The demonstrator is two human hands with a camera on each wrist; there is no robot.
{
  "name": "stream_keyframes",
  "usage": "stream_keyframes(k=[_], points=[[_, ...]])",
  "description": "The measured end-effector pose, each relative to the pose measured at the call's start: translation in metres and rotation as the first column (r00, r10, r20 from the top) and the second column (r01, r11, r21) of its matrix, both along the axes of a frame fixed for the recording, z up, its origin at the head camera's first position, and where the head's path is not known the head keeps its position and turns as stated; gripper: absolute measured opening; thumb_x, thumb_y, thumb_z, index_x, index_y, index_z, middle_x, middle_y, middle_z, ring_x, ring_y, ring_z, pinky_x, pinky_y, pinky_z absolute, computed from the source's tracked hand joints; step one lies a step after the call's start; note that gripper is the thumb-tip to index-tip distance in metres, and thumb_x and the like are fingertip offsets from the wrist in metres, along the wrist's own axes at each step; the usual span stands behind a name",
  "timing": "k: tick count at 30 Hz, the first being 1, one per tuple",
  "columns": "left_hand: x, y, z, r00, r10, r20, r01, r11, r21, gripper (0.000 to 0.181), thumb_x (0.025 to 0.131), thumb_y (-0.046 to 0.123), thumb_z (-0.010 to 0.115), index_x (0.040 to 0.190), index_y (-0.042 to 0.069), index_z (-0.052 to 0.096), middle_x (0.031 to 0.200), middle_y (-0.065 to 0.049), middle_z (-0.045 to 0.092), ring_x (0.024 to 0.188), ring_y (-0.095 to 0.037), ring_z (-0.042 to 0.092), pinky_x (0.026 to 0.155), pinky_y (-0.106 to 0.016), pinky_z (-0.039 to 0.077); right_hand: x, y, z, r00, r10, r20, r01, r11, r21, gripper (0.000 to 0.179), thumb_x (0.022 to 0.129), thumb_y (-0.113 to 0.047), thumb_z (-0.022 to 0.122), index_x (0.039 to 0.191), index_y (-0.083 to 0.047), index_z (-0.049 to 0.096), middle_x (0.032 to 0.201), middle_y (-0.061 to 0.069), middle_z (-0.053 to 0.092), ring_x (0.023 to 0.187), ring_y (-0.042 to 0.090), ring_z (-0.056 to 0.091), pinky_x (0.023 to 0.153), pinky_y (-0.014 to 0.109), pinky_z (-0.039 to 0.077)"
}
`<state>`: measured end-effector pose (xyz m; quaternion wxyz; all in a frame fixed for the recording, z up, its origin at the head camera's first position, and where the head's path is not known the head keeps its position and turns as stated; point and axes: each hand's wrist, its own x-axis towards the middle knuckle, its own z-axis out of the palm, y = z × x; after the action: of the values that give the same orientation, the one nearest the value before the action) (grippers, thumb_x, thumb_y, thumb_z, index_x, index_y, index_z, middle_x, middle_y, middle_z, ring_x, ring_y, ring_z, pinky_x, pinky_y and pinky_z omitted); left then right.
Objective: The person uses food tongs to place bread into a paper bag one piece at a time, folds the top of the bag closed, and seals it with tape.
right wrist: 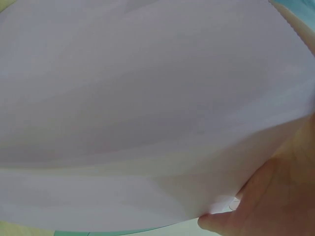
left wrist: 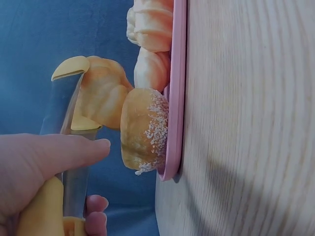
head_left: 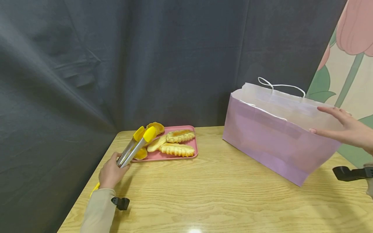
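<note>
One piece of bread (left wrist: 103,93) lies directly beyond the left hand (head_left: 112,171), between the parted yellow tips of the tongs (head_left: 133,153). The tongs' long axis runs forward and to the right from the grip, straight to this piece; the direction of the bread's own long axis cannot be told, since the tips cover part of it. The left hand is much the nearer. Its fingers are curled round the tongs; whether the tips press on the bread cannot be settled.

Just beside that piece, on the table side of the tips, a coconut-coated bun (left wrist: 142,130) rests at the end of the pink tray (head_left: 152,156). Farther right of the grip lie one smooth oval bread (head_left: 156,143) and two ridged loaves (head_left: 176,149), giving at least five pieces in all.

Well to the right of the tongs stands one lilac paper bag (head_left: 271,142), its mouth open, with two white string handles (head_left: 288,85). The right hand (head_left: 354,129) is at its far end from the tongs, thumb and forefinger extended and well apart. One wooden table (head_left: 204,194) supports tray and bag.
</note>
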<state>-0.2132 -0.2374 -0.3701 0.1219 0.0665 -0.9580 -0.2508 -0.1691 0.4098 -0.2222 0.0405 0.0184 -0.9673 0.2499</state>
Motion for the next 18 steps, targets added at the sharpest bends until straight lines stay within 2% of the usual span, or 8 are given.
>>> stream_keyframes(k=[9, 18], points=[[-0.0009, 0.0031, 0.0016, 1.0, 0.013, -0.005, -0.013, 1.0, -0.019, 0.048, 0.081, 0.024, 0.066, 0.122, 0.008, 0.048, 0.098, -0.023, 0.063, 0.075, -0.031, 0.059, 0.06, -0.042, 0.042, 0.0002, 0.0001, 0.0001, 1.0, -0.009, 0.01, 0.009, 1.0, -0.003, 0.089, 0.09, -0.041, 0.056, 0.15, -0.015, -0.005, 0.148, 0.021, -0.03, 0.132, 0.046, -0.032, 0.094, 0.077, 0.002], [-0.0012, 0.0015, -0.0014, 1.0, 0.014, -0.012, -0.013, 0.999, 0.032, 0.045, 0.081, 0.024, 0.066, 0.12, 0.009, 0.05, 0.092, -0.019, 0.065, 0.069, -0.025, 0.055, 0.054, -0.029, 0.033, -0.0052, 0.0082, -0.0052, 1.0, 0.001, -0.005, -0.001, 1.0, -0.011, 0.09, 0.089, -0.039, 0.058, 0.15, -0.023, -0.006, 0.151, 0.017, -0.027, 0.134, 0.045, -0.03, 0.094, 0.077, 0.004]])
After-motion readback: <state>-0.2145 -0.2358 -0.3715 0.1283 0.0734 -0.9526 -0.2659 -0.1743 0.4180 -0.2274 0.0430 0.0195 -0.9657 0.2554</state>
